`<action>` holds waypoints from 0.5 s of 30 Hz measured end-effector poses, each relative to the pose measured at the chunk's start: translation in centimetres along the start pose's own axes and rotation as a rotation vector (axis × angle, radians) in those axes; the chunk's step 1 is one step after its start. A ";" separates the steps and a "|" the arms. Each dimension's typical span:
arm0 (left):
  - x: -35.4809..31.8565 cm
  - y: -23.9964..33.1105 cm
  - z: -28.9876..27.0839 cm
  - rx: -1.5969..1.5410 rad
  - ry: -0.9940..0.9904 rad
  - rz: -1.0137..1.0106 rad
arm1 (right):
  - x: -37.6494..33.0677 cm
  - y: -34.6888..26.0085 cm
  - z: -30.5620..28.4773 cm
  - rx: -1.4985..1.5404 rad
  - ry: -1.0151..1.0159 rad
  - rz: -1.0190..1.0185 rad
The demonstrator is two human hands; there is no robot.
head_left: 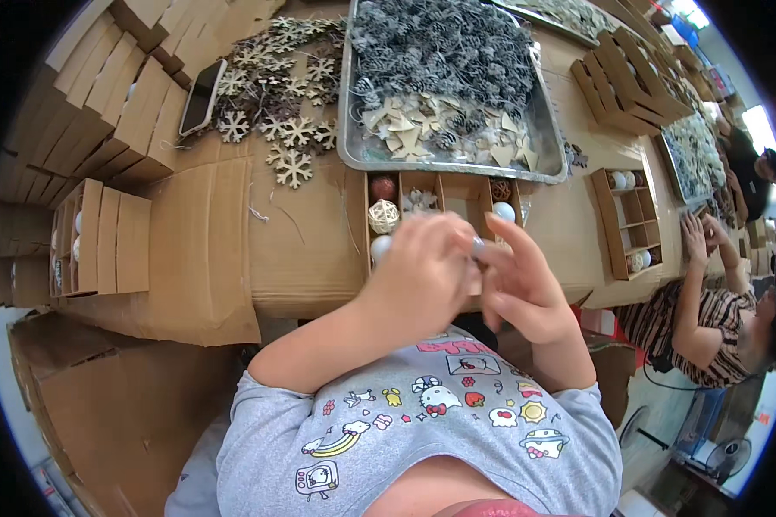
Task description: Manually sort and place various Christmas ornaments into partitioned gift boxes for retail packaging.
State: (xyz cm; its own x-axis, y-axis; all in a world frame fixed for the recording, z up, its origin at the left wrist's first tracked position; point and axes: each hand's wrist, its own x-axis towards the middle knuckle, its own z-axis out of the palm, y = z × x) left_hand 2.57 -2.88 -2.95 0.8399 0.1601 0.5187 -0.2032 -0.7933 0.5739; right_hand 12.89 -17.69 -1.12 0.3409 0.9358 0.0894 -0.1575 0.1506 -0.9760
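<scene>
My left hand (427, 271) and my right hand (533, 289) meet in front of my chest, over the table's near edge. The left hand's fingers are closed in a pinch; what they hold, if anything, is hidden and blurred. My right hand has its thumb and fingers apart, with fingertips close to the left hand. Just beyond lies a divided cardboard box (441, 189), partly covered by my hands. Its compartments show a dark red ball (383, 187), a cream woven ball (383, 216), a whitish ornament (420, 201), a brown woven ball (500, 189) and a white ball (503, 211).
A metal tray (347, 129) holds frosted pinecones (440, 52) and pale wooden cutouts (405, 129). Left of it lie wooden snowflakes (293, 131) and a phone (202, 97). Cardboard boxes (112, 95) are stacked at left. Another divided box (608, 224) and co-workers (698, 336) are at right.
</scene>
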 end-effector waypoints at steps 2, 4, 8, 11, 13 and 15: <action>-0.5 -1.0 -0.8 0.171 -0.105 -0.006 | 0.9 1.0 0.2 -0.673 0.084 -0.106; -1.2 -1.5 -0.9 0.240 -0.157 0.025 | 1.6 3.2 -0.2 -1.125 0.101 -0.210; -3.4 -2.4 1.3 0.109 -0.107 -0.138 | 2.7 5.3 -0.6 -1.314 0.030 -0.218; -5.8 -2.3 1.9 0.116 -0.007 -0.046 | 3.0 5.7 -0.3 -1.477 -0.194 -0.087; -5.7 -2.0 2.0 0.169 0.039 -0.012 | 4.1 5.9 0.3 -1.539 -0.295 0.086; -5.9 -2.3 2.4 0.169 -0.049 -0.038 | 4.6 5.7 0.4 -1.553 -0.393 0.192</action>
State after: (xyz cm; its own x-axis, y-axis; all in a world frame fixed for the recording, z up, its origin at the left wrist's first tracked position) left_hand -0.66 -3.45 -8.84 0.8697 0.1664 0.4647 -0.0866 -0.8755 0.4754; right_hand 13.15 -12.41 -6.17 0.1426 0.9583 -0.2476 0.9591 -0.1956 -0.2048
